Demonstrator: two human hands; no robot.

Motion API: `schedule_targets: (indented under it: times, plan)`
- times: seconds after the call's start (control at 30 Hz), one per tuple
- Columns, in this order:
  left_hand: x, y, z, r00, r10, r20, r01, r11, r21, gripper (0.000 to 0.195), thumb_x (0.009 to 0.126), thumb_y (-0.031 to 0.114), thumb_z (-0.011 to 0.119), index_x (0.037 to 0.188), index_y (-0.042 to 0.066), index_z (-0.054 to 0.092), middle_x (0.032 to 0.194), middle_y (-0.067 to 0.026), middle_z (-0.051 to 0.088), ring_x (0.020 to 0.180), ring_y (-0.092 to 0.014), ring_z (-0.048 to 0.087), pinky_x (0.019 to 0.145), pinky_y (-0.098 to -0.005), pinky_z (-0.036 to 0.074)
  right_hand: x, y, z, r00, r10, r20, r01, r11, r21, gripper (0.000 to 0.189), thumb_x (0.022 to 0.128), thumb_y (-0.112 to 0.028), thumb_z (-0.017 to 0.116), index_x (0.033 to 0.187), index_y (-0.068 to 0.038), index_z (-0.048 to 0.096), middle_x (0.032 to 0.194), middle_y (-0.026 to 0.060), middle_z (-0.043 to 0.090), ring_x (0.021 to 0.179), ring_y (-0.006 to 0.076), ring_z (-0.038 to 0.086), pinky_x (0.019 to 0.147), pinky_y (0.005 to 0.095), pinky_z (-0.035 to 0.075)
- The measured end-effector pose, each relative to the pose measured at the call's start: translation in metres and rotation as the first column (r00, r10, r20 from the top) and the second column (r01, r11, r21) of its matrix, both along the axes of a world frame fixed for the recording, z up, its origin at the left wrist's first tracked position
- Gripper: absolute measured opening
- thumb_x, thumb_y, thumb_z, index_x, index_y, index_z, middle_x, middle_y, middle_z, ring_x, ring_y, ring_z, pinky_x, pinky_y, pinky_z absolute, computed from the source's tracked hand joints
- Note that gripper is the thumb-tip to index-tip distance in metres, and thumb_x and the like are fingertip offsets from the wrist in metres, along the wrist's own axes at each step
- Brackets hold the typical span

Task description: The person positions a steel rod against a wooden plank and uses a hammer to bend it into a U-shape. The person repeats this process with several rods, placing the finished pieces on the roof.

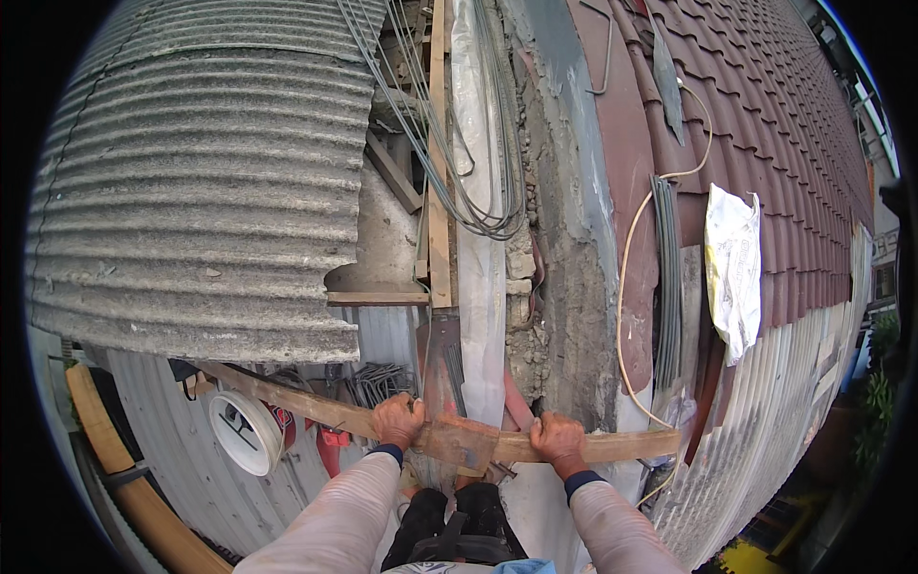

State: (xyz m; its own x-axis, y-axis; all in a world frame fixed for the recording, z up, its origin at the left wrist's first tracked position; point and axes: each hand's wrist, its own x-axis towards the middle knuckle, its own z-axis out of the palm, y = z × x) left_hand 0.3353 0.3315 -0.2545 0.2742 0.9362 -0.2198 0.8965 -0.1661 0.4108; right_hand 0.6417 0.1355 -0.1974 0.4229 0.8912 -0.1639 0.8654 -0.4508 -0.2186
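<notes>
A long wooden batten crosses in front of my body, above my feet. My left hand is closed around it left of the middle. To the right, my right hand grips the same batten with the fingers curled over it. Between the hands, a wider, worn brown piece lies along the batten; I cannot tell whether it is fastened there. The batten's left part slants up to the corrugated sheet's edge. Under the hands, a strip of translucent plastic sheeting runs away from me beside a rough masonry wall top.
Grey corrugated roofing spans the left, brown roof tiles the right. A white bucket stands left of me near bundled steel pieces. Looped steel rods hang ahead. A pale cable trails past a white sack.
</notes>
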Motion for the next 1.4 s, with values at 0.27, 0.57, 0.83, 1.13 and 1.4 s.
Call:
schedule_targets:
  times: [0.27, 0.57, 0.83, 1.13, 1.4]
  plan:
    - [0.001, 0.002, 0.001, 1.0, 0.001, 0.024, -0.002, 1.0, 0.014, 0.033, 0.087, 0.037, 0.072, 0.08, 0.005, 0.074, 0.084, -0.0179, 0.077, 0.081, -0.04, 0.074, 0.08, -0.0519, 0.057, 0.0, 0.006, 0.003, 1.0, -0.007, -0.003, 0.007, 1.0, -0.012, 0.023, 0.088, -0.031, 0.071, 0.077, -0.011, 0.067, 0.075, 0.0134, 0.071, 0.066, 0.0361, 0.072, 0.065, 0.0508, 0.058]
    - [-0.003, -0.003, -0.006, 1.0, -0.008, 0.023, 0.008, 1.0, -0.005, 0.035, 0.087, 0.038, 0.072, 0.079, 0.004, 0.074, 0.083, -0.0185, 0.076, 0.081, -0.04, 0.074, 0.08, -0.0519, 0.058, 0.0, 0.002, 0.0, 1.0, 0.009, 0.01, -0.009, 0.999, 0.054, 0.023, 0.089, -0.03, 0.071, 0.078, -0.01, 0.068, 0.074, 0.0145, 0.071, 0.067, 0.0382, 0.071, 0.065, 0.0516, 0.057]
    - [0.001, 0.001, 0.007, 1.0, 0.016, -0.025, -0.017, 1.0, -0.022, 0.039, 0.087, 0.045, 0.07, 0.081, 0.007, 0.078, 0.083, -0.017, 0.078, 0.082, -0.04, 0.076, 0.081, -0.0507, 0.059, 0.0, -0.002, -0.009, 1.0, -0.007, 0.018, 0.006, 0.998, 0.06, 0.023, 0.085, -0.033, 0.071, 0.076, -0.012, 0.069, 0.074, 0.0137, 0.073, 0.069, 0.0359, 0.073, 0.066, 0.0511, 0.057]
    - [-0.002, -0.002, 0.002, 0.999, 0.016, -0.043, -0.018, 0.999, -0.044, 0.04, 0.088, 0.048, 0.07, 0.081, 0.009, 0.078, 0.085, -0.0154, 0.079, 0.083, -0.038, 0.076, 0.082, -0.0504, 0.058, 0.001, -0.006, -0.014, 1.0, -0.005, 0.027, 0.003, 0.999, 0.049, 0.024, 0.082, -0.033, 0.071, 0.073, -0.011, 0.07, 0.074, 0.0138, 0.074, 0.068, 0.0356, 0.073, 0.066, 0.0512, 0.058]
    - [-0.003, -0.005, -0.008, 1.0, 0.023, -0.016, -0.023, 1.0, -0.017, 0.041, 0.088, 0.049, 0.07, 0.084, 0.009, 0.078, 0.086, -0.0173, 0.078, 0.083, -0.04, 0.076, 0.083, -0.0519, 0.058, 0.0, -0.008, -0.013, 1.0, -0.017, 0.015, 0.016, 0.999, 0.049, 0.024, 0.082, -0.033, 0.072, 0.074, -0.011, 0.069, 0.075, 0.0142, 0.074, 0.069, 0.0359, 0.074, 0.068, 0.0517, 0.06]
